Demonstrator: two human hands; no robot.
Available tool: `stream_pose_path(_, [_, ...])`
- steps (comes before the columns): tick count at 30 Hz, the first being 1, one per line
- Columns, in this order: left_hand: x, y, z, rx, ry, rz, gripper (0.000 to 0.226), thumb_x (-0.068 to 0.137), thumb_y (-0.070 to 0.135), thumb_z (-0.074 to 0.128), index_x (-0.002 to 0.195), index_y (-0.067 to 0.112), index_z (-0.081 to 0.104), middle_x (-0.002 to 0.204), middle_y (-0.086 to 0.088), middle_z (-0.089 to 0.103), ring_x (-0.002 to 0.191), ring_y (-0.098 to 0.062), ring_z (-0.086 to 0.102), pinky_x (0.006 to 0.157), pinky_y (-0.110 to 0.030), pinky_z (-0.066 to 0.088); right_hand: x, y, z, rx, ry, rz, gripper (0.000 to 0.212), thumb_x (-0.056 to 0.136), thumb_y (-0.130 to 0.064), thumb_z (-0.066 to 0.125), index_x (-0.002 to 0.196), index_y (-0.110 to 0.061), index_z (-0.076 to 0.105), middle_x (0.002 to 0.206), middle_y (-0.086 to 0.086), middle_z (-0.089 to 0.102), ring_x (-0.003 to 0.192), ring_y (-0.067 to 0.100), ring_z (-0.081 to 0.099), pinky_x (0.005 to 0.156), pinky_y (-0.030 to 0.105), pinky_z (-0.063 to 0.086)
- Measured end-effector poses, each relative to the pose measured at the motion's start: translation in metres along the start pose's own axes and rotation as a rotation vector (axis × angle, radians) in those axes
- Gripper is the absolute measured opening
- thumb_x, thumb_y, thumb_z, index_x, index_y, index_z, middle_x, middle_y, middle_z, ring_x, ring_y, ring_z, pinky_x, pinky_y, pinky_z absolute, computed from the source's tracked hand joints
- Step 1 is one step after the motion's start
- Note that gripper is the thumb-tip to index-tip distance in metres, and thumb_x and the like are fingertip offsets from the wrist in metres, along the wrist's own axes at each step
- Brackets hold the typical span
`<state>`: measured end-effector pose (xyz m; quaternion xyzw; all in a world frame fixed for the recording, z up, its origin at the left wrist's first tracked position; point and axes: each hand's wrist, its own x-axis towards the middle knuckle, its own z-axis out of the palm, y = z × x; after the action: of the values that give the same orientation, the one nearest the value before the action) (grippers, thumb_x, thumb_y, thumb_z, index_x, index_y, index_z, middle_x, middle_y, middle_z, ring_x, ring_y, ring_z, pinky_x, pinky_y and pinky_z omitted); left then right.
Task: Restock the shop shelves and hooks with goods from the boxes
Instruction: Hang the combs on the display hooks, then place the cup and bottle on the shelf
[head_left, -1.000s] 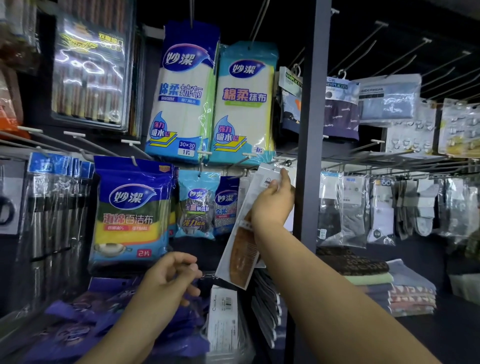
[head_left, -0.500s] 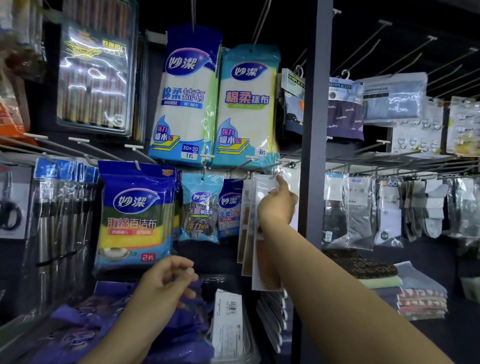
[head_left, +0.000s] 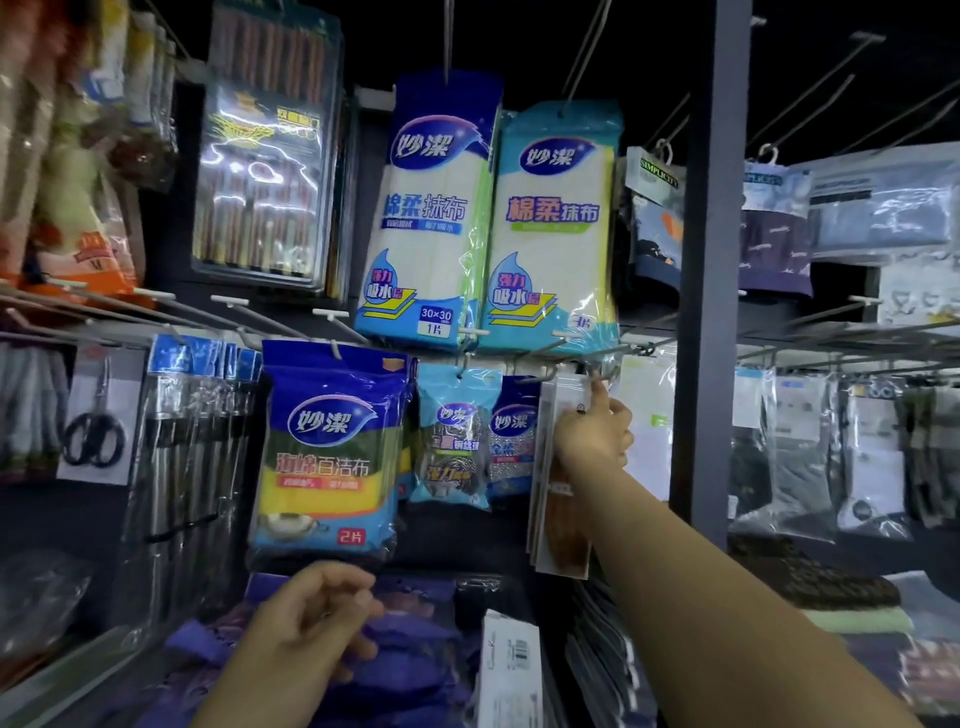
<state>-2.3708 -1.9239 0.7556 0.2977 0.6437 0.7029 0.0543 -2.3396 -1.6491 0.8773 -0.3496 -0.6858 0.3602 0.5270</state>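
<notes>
My right hand (head_left: 595, 434) reaches up to a metal hook (head_left: 582, 366) and pinches the top of a flat clear packet with a brown insert (head_left: 563, 525). That packet hangs straight down in front of other like packets on the same hook. My left hand (head_left: 317, 618) hovers low at the centre, fingers loosely curled with nothing in them, just above purple packets (head_left: 415, 670) on the lower shelf. A blue and yellow sponge pack (head_left: 330, 447) hangs directly above that hand.
Two tall blue cloth packs (head_left: 434, 208) hang above. Steel scourer packs (head_left: 454, 436) hang left of my right hand. A dark upright post (head_left: 711, 270) stands to its right, with sock packets (head_left: 810, 457) and folded towels (head_left: 810, 577) beyond. Several bare hooks (head_left: 156, 306) jut out at left.
My right hand has lifted the tilted packet up to the hook, and it now hangs straight with the others. My left hand has stayed low, barely moving.
</notes>
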Motion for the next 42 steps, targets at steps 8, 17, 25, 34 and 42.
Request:
stream_pose_path(8, [-0.017,-0.019,-0.026,0.076,0.079,0.074,0.016,0.09,-0.002,0.056,0.083,0.011,0.062,0.066,-0.002,0.072,0.053,-0.011,0.061,0.055,-0.028,0.046,-0.065,0.016,-0.002,0.292,0.154,-0.141,0.036,0.092,-0.007,0.046,0.127,-0.017,0.05,0.131,0.005,0.044,0.117,0.02,0.048,0.096,0.023,0.041])
stream_pose_path(17, [-0.129,-0.064,-0.081,0.203,0.298,0.143,0.02,0.073,0.035,0.066,0.087,0.022,0.06,0.075,-0.001,0.067,0.067,-0.008,0.058,0.065,-0.015,0.047,-0.259,0.087,-0.049,0.602,-0.647,-0.349,0.03,0.089,0.0,0.058,0.103,-0.026,0.057,0.082,-0.008,0.064,0.076,-0.002,0.059,0.074,0.009,0.046])
stream_pose_path(25, [-0.362,-0.158,-0.133,0.377,0.693,-0.29,0.018,0.09,-0.002,0.057,0.09,0.016,0.058,0.082,-0.008,0.062,0.077,-0.015,0.058,0.072,-0.024,0.048,-0.423,0.191,-0.031,0.372,-1.404,-0.15,0.024,0.091,-0.006,0.059,0.107,-0.024,0.056,0.086,-0.004,0.064,0.074,0.0,0.059,0.068,0.008,0.047])
stream_pose_path(34, [-0.675,-0.188,-0.126,0.351,1.354,-0.798,0.017,0.086,0.02,0.062,0.082,0.037,0.061,0.078,-0.006,0.062,0.071,-0.028,0.063,0.063,-0.042,0.05,-0.639,0.271,-0.039,0.085,-1.965,-0.044,0.024,0.095,-0.014,0.056,0.115,-0.026,0.053,0.091,-0.004,0.059,0.083,0.014,0.057,0.075,0.029,0.045])
stream_pose_path(42, [-0.81,-0.208,-0.1,0.267,1.585,-1.008,0.007,0.094,0.003,0.051,0.096,0.009,0.055,0.075,-0.004,0.055,0.063,-0.019,0.054,0.052,-0.024,0.047,-0.786,0.31,-0.087,-0.111,-2.22,-0.065,0.025,0.093,-0.012,0.058,0.115,-0.022,0.052,0.087,-0.003,0.058,0.081,0.014,0.057,0.071,0.029,0.047])
